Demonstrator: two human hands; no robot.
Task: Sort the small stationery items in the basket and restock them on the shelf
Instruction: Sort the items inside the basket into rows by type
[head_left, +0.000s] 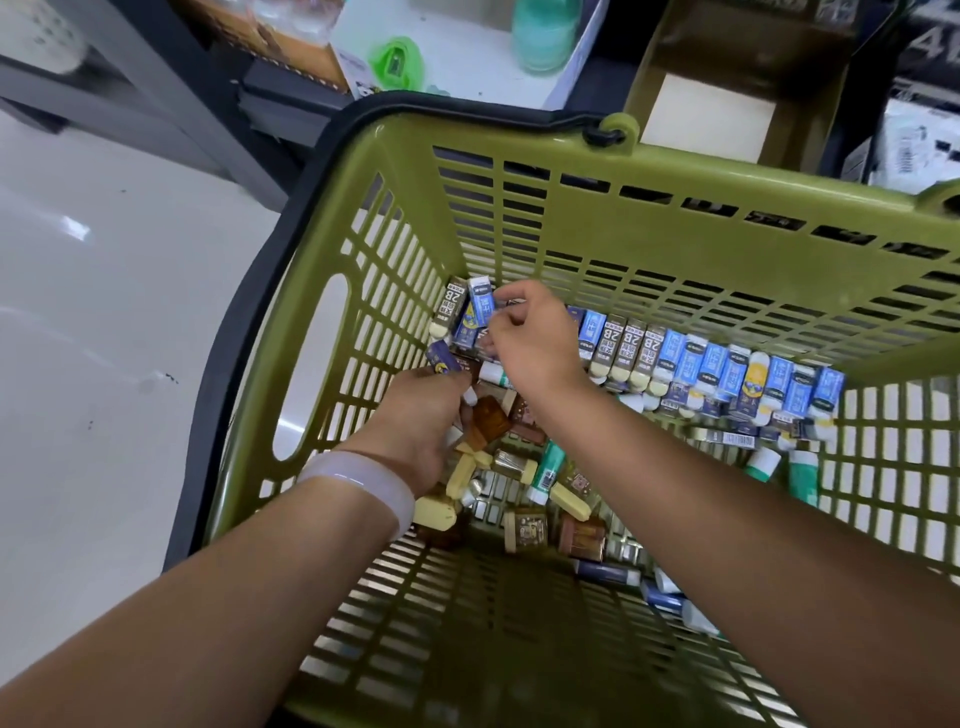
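Both hands were inside the green basket (597, 218). The right hand (535, 338) had its fingers curled, and its grip pinched a blue eraser (480, 312) standing at the far left corner. Just below this grip, the left hand (421, 426) grasped a dark blue eraser (444, 359) between thumb and fingers. To the right of both grips, a row of erasers (717, 369) stood along the far wall. Under the hands, loose brown and cream erasers (524, 525) lay mixed.

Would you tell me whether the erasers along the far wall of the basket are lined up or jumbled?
Lined up: the blue and brown erasers stand side by side against the basket wall.
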